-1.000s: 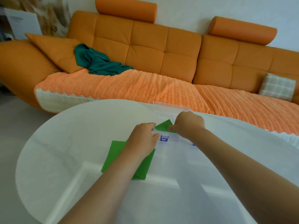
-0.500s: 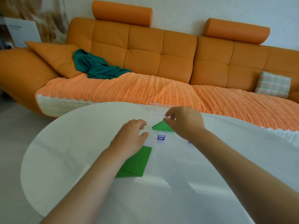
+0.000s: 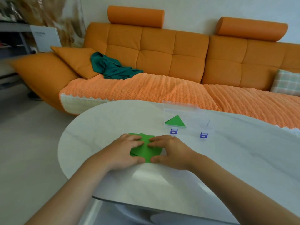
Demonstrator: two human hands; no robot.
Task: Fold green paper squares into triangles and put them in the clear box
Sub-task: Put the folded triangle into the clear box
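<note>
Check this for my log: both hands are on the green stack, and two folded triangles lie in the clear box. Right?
Not quite. The head view shows only one triangle in the clear box, not two. The rest stands: the left hand and the right hand are both on the green stack.

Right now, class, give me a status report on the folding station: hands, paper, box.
Left hand and right hand flat on green paper stack. One folded triangle in clear box. Nothing in the way.
</note>
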